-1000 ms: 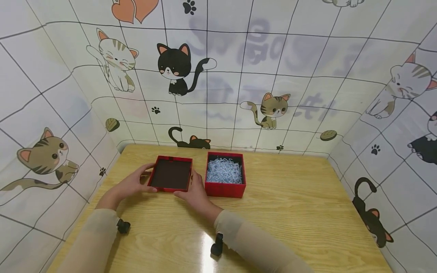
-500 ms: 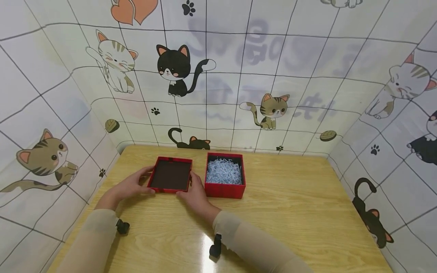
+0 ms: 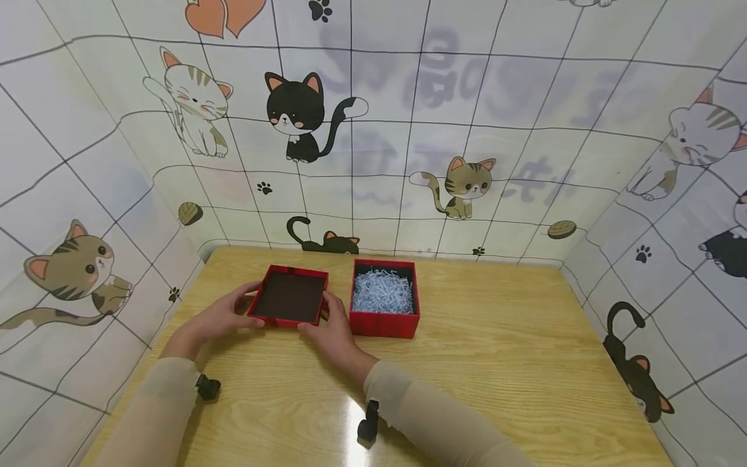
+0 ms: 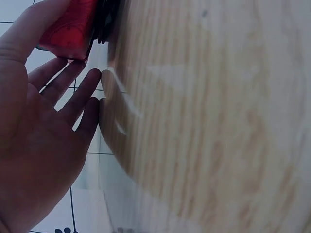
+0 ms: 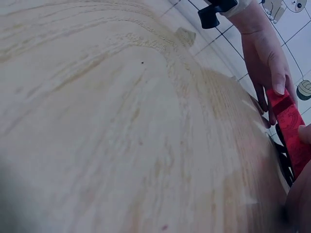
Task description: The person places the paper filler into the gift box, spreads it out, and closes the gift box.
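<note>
A shallow red box lid (image 3: 292, 296) with its dark brown inside facing up is at the left part of the table. My left hand (image 3: 218, 318) grips its left side, thumb at the near left corner. From the right, my right hand (image 3: 335, 334) holds it with the thumb along the near edge and the fingers at the side. Dark loops, perhaps ribbon, show under the lid in both wrist views. Close to the right hand stands a deeper red box (image 3: 384, 325), open at the top, filled with pale blue shredded paper (image 3: 382, 293).
The wooden table (image 3: 502, 363) meets a patterned cloth wall (image 3: 385, 155) with cartoon cats at the back, and similar walls rise at both sides. Small black wrist cameras (image 3: 369, 423) sit on the beige sleeves.
The lid has shifted slightly left at its near edge, with both hands still on it. The red box stays where it was.
</note>
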A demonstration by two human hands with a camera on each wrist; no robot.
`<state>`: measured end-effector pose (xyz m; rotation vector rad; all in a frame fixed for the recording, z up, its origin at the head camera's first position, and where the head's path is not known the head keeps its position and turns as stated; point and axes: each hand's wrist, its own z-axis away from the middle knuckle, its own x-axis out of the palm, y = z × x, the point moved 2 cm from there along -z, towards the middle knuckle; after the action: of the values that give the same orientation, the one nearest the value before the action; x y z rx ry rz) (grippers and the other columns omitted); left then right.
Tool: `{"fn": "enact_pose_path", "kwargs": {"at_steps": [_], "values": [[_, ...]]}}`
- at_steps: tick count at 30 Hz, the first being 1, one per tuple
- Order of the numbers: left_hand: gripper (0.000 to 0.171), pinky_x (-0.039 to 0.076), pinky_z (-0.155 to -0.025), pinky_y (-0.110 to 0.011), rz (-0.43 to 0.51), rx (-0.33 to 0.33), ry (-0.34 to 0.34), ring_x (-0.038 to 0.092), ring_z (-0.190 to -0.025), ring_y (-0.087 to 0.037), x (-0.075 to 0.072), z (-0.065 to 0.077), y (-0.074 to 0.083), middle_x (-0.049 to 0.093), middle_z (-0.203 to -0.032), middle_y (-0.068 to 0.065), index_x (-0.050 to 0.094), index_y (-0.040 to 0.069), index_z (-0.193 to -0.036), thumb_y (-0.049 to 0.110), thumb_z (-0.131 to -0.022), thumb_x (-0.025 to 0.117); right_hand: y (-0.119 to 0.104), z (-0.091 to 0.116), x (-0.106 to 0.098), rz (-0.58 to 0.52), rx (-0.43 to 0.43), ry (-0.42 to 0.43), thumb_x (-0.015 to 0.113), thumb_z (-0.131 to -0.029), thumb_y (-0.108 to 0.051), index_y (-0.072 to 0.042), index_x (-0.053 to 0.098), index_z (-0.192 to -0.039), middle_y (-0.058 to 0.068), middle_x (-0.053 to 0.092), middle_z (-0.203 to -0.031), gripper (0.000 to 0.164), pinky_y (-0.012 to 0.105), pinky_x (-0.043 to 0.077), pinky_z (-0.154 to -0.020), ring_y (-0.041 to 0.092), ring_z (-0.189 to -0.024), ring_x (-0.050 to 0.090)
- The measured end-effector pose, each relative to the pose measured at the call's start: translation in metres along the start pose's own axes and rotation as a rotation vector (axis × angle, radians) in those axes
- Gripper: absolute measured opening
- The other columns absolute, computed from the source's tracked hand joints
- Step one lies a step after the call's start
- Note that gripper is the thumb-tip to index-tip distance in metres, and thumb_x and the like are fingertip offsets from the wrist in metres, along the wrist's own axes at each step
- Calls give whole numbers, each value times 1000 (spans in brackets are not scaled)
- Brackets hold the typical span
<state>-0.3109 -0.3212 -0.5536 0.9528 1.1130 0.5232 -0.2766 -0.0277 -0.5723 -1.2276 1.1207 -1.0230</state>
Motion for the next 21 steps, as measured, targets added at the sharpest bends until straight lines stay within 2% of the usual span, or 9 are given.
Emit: {"fn": "enact_pose_path", "kwargs": {"at_steps": [7,13,17,21], "values": [[107,39,-120,-69,-5,-20,20,47,-152,-49,1,-1,0,48,-166,-27,27,15,-176,31,-94,92,2,0,0,-51,7,4,89,-96,-15,-5,35,-172,13,48,-168,94,49,48,-120,37,-151,51],[104,38,-118,-74,-1,-24,42,38,-155,-53,1,1,0,42,-169,-28,28,20,-177,34,-95,91,-1,0,-1,-65,-30,-3,88,-98,-15,-7,34,-172,11,48,-167,93,48,48,-121,36,-149,52],[102,34,-120,-77,38,-3,43,29,-160,-55,0,4,1,33,-175,-28,26,19,-177,30,-98,88,-4,-1,-2,-64,-51,-8,89,-97,-14,-9,35,-172,10,48,-165,92,47,46,-122,33,-147,54],[95,32,-122,-73,99,28,40,30,-160,-52,-2,7,4,32,-176,-25,27,15,-176,23,-101,84,-8,0,-1,-62,-53,-11,90,-96,-15,-10,38,-171,10,50,-163,92,48,46,-122,32,-147,55]]}}
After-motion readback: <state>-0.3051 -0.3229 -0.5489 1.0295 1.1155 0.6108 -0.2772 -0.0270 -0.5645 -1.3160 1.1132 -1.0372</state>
